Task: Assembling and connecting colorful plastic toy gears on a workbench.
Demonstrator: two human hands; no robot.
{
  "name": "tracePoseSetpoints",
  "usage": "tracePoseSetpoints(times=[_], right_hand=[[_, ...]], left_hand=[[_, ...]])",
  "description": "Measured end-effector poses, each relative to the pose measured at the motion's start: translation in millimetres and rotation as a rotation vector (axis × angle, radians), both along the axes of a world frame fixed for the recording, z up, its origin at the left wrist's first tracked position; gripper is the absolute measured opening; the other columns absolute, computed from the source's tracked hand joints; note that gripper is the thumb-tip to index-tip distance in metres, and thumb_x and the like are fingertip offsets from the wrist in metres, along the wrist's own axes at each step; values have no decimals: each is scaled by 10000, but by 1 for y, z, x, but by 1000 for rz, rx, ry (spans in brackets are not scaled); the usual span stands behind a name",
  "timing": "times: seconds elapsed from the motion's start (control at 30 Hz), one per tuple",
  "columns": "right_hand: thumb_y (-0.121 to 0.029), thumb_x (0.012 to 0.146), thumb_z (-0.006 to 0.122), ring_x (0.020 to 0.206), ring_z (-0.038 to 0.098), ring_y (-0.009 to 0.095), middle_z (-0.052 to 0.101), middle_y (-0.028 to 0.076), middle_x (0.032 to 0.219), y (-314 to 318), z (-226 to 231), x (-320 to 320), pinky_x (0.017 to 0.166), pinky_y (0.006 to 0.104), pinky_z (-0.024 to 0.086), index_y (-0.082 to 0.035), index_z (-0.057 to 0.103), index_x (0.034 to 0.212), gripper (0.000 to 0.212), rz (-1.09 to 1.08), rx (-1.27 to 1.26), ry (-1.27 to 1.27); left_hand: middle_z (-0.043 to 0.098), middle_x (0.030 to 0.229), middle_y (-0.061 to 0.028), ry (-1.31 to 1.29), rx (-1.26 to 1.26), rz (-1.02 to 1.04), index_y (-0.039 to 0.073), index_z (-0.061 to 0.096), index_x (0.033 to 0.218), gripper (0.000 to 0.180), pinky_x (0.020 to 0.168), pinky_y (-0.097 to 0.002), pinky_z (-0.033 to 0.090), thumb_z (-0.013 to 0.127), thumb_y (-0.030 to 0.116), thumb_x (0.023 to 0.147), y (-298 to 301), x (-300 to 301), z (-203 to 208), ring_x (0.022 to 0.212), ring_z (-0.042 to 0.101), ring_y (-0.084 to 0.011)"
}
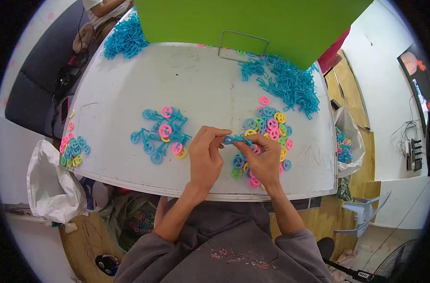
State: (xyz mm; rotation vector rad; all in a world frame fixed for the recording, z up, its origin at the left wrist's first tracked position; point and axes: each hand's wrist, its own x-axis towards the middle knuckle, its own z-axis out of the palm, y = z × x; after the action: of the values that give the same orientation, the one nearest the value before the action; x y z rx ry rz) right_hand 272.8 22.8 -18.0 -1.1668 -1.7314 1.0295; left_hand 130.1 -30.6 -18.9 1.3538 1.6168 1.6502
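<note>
Over the near middle of the table, my left hand [205, 155] and my right hand [262, 159] meet with their fingertips almost together. Between them is a small blue plastic wheel [229, 140], pinched by the left fingers. My right fingers pinch a blue plastic stem piece that meets the wheel; the fingers partly hide the join. Close by the right hand lies a heap of loose spoked wheels [272, 124] in blue, pink, yellow and green. Left of my left hand is a cluster of blue stems with wheels on them [164, 129].
A large pile of blue stem pieces [292, 87] lies back right, another [125, 37] back left. A green panel [252, 23] stands behind, fronted by a wire frame [243, 31]. White bags [52, 184] hang at both table sides. Another person [106, 12] sits far left.
</note>
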Motion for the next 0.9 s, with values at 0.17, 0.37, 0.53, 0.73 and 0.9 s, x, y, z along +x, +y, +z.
tracePoseSetpoints(times=[0.17, 0.37, 0.53, 0.73, 0.9], right_hand=[[-152, 771, 738, 702, 621, 160, 682, 89, 760, 3, 5, 5, 663, 289, 478, -28, 707, 901, 183, 68, -35, -27], [-164, 843, 683, 791, 638, 141, 696, 92, 845, 26, 23, 17, 718, 283, 494, -11, 683, 1009, 225, 223, -43, -83], [-135, 825, 688, 847, 625, 193, 683, 76, 933, 115, 15, 65, 770, 318, 478, -67, 702, 986, 176, -181, 409, -331], [-136, 717, 759, 914, 569, 264, 650, 50, 889, 177, -4, 60, 836, 359, 439, -102, 723, 915, 204, -137, 834, -724], [-154, 771, 734, 814, 594, 224, 660, 51, 852, 184, -3, 61, 741, 324, 462, -78, 717, 888, 140, -226, 695, -450]], left_hand=[[586, 823, -98, -166, 40, -71, 10, 651, 950, 206, 637, -257, 490, 587, -103, 790, 0, 1, -3, 732, 605, -182], [604, 827, -88, 113, 36, 182, 28, 667, 963, 194, 636, -294, 470, 641, -45, 784, -16, -35, 6, 723, 574, -186], [606, 831, -82, 376, -167, 432, 62, 669, 1025, 196, 727, -345, 434, 647, 66, 830, -26, -79, 25, 790, 530, -229], [559, 1054, -93, 578, -124, 636, 83, 664, 1055, 203, 830, -387, 412, 633, 86, 855, -22, -82, 9, 948, 482, -272], [533, 1116, -95, 483, -85, 567, 87, 659, 1059, 206, 866, -394, 403, 629, 71, 856, -21, -64, 15, 1013, 470, -281]])
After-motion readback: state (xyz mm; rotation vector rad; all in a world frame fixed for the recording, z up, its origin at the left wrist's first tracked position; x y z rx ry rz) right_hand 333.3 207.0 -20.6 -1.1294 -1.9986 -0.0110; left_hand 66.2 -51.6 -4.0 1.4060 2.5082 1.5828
